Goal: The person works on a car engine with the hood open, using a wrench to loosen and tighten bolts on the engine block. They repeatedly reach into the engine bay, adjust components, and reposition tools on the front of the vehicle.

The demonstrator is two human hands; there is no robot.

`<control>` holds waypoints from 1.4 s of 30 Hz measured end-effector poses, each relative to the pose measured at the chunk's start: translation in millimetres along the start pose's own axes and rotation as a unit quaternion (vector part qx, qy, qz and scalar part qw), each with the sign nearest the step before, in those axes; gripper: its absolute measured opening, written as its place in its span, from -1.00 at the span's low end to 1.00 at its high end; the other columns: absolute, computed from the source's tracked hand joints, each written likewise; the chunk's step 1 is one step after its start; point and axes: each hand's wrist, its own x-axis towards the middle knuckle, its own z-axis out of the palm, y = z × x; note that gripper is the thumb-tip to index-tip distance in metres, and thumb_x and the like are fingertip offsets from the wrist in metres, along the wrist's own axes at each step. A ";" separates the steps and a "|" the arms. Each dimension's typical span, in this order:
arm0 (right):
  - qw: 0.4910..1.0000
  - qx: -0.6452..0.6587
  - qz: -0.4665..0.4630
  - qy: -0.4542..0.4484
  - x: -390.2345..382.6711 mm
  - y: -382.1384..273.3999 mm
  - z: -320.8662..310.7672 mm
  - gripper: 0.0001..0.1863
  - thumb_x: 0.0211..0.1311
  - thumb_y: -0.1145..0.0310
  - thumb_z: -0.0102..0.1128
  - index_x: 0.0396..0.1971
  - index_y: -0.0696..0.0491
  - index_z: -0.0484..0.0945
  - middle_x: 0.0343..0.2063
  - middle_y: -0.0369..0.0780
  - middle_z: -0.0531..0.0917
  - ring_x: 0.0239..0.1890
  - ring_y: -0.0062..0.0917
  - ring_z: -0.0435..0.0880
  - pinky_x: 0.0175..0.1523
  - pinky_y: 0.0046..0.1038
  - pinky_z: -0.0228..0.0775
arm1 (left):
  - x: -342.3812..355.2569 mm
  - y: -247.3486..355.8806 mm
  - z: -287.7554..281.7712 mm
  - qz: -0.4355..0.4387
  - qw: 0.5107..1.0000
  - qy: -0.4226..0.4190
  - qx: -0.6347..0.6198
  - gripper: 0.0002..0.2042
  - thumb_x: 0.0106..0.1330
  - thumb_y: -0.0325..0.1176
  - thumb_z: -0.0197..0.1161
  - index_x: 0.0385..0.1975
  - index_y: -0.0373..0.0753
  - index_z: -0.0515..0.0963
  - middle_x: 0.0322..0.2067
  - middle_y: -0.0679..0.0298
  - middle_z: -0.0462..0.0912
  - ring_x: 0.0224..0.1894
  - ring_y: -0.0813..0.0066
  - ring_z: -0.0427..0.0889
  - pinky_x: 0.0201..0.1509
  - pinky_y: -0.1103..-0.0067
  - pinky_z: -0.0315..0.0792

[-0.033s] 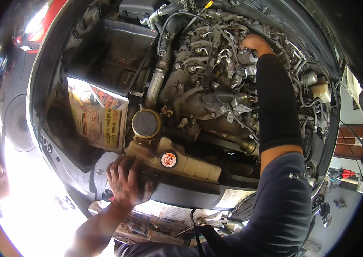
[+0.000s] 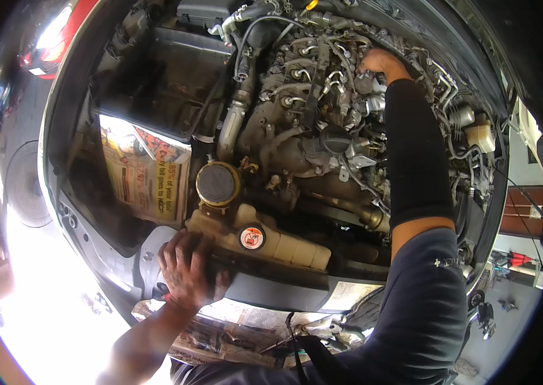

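Observation:
My left hand [image 2: 191,269] rests palm down on the dark plastic panel [image 2: 278,285] at the front of an engine bay, fingers apart and smudged dark. Just beyond its fingertips sits a pale plastic coolant reservoir [image 2: 297,250] with a round warning label, and a round dark cap [image 2: 217,183] stands behind it. Stretched far across the engine [image 2: 310,109], my right hand [image 2: 380,64] is bent down at its back right among hoses and metal pipes. Its fingers look curled, their tips lost among the parts; whatever they hold is hidden. A black sleeve covers my right forearm.
An open black tray-like box [image 2: 169,77] lies at the back left, with printed paper [image 2: 146,170] in front of it. Newspaper with tools [image 2: 239,333] lies along the front edge. A small fluid reservoir [image 2: 480,138] is at right; a red vehicle [image 2: 69,38] stands beyond the left fender.

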 end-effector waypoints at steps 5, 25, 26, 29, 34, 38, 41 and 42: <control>0.999 -0.004 0.015 0.029 -6.5 -6.7 -2.5 -0.45 0.13 0.08 0.54 0.04 0.13 0.81 0.10 0.01 0.80 0.17 -0.08 0.78 0.24 -0.09 0.61 | 2.0 1.5 0.9 0.003 1.000 0.003 -0.001 -0.41 0.30 0.10 0.22 0.20 -0.19 0.59 0.11 0.03 0.57 0.26 -0.09 0.52 0.33 0.00 0.30; 0.992 0.044 0.113 0.039 -28.0 -31.9 -11.3 -0.52 0.36 0.44 0.23 0.26 0.16 0.68 0.33 0.07 0.65 0.37 -0.04 0.66 0.36 -0.09 0.60 | 4.7 0.2 2.7 -0.004 1.000 0.013 -0.003 -0.40 0.30 0.09 0.25 0.22 -0.19 0.58 0.13 0.01 0.56 0.26 -0.10 0.51 0.33 -0.01 0.31; 0.996 0.016 0.072 0.047 -27.4 -30.8 -9.6 -0.54 0.33 0.45 0.23 0.21 0.19 0.70 0.28 0.09 0.68 0.34 -0.03 0.68 0.36 -0.10 0.59 | 4.0 0.4 1.8 -0.001 1.000 0.008 -0.001 -0.40 0.29 0.08 0.26 0.22 -0.19 0.58 0.13 0.01 0.56 0.26 -0.10 0.51 0.33 -0.01 0.31; 0.994 -0.059 -0.027 0.085 -28.2 -22.8 -7.1 -0.61 0.26 0.46 0.26 0.06 0.26 0.74 0.15 0.16 0.73 0.27 0.00 0.72 0.36 -0.09 0.57 | 2.6 0.7 2.4 -0.001 1.000 0.004 -0.001 -0.40 0.27 0.07 0.27 0.22 -0.20 0.58 0.13 0.01 0.55 0.26 -0.10 0.50 0.33 -0.01 0.31; 0.993 -0.058 -0.054 0.091 -35.1 -12.1 -2.8 -0.59 0.36 0.46 0.20 0.16 0.21 0.71 0.26 0.10 0.69 0.33 0.00 0.68 0.38 -0.07 0.57 | 4.3 0.5 2.5 -0.002 1.000 0.006 -0.006 -0.39 0.26 0.05 0.28 0.23 -0.21 0.58 0.14 0.00 0.55 0.26 -0.09 0.50 0.34 0.00 0.30; 0.990 0.054 0.120 0.052 -21.1 -29.0 -6.3 -0.59 0.36 0.46 0.20 0.16 0.20 0.72 0.26 0.10 0.69 0.34 0.00 0.67 0.38 -0.08 0.57 | 6.3 0.4 2.4 -0.001 1.000 0.006 0.003 -0.39 0.25 0.05 0.28 0.23 -0.20 0.58 0.14 0.01 0.55 0.27 -0.08 0.50 0.34 0.01 0.30; 0.995 -0.026 0.079 0.051 -15.9 -31.7 -8.3 -0.61 0.35 0.44 0.23 0.14 0.20 0.72 0.23 0.11 0.71 0.32 0.00 0.68 0.35 -0.08 0.60 | 4.9 -0.1 2.7 0.000 1.000 0.008 0.004 -0.39 0.26 0.05 0.27 0.23 -0.20 0.58 0.14 0.01 0.55 0.27 -0.08 0.50 0.34 0.01 0.30; 0.996 -0.044 0.024 0.073 -17.8 -27.9 -7.3 -0.61 0.35 0.45 0.24 0.14 0.20 0.72 0.23 0.11 0.71 0.32 0.00 0.68 0.35 -0.07 0.60 | 4.4 -0.6 2.9 0.001 1.000 0.009 0.002 -0.40 0.27 0.06 0.27 0.23 -0.20 0.58 0.14 0.01 0.55 0.27 -0.08 0.50 0.34 0.01 0.30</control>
